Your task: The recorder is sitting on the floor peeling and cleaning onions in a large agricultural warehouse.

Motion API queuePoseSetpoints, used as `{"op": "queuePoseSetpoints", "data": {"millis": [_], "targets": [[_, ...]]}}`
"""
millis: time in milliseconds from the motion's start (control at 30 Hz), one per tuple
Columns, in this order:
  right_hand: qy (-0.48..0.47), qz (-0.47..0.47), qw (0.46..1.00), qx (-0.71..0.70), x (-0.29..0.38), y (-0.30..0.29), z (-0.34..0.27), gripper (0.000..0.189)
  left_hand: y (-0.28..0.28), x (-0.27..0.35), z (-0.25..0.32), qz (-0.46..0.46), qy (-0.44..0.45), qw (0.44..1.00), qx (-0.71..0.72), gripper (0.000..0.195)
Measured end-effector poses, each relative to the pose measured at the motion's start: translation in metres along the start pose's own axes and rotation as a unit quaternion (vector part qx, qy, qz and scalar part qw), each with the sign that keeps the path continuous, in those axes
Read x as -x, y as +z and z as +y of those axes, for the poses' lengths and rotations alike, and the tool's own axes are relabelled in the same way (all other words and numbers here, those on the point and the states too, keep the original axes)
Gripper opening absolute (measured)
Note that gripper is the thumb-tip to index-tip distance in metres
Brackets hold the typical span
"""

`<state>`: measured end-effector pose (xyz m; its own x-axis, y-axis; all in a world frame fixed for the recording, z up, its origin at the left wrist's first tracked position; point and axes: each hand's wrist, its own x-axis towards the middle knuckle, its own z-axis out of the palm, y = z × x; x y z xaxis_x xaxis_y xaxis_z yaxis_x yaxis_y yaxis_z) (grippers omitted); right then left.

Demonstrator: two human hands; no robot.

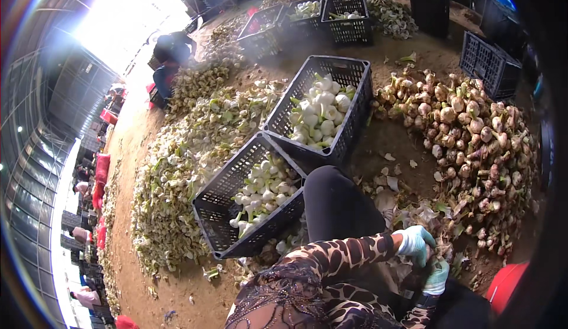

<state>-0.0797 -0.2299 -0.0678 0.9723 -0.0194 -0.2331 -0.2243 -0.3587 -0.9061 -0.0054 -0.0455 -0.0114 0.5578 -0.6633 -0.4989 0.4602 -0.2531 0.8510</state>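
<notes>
My left hand point(416, 243) and my right hand point(437, 277), both in pale knitted gloves with green-coated fingers, meet low on the right. Between them is a garlic bulb point(431, 252) with loose husk, largely hidden by the fingers. Just beyond lie papery garlic skins point(421, 216). A large heap of unpeeled garlic point(470, 129) spreads above and to the right of my hands. Left of my raised knee, a black plastic crate point(213, 227) holds whitish trimmed garlic bulbs point(266, 187). A second black crate point(361, 94), touching the first at a corner, contains more cleaned bulbs point(321, 111).
A broad pile of garlic skins and trimmings point(177, 191) covers the dirt floor point(122, 196) at left. Another crate point(488, 65) stands beyond the garlic heap. Farther crates point(348, 29) and people point(171, 63) sit at the back. A red object point(506, 287) is at lower right.
</notes>
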Motion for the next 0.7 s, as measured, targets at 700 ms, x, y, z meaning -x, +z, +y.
{"op": "queuePoseSetpoints", "data": {"millis": [700], "targets": [[-0.061, 0.183, 0.967, -0.169, 0.032, 0.008, -0.090, 0.016, 0.008, -0.010, -0.007, 0.060, 0.067, 0.859, 0.504, 0.029]]}}
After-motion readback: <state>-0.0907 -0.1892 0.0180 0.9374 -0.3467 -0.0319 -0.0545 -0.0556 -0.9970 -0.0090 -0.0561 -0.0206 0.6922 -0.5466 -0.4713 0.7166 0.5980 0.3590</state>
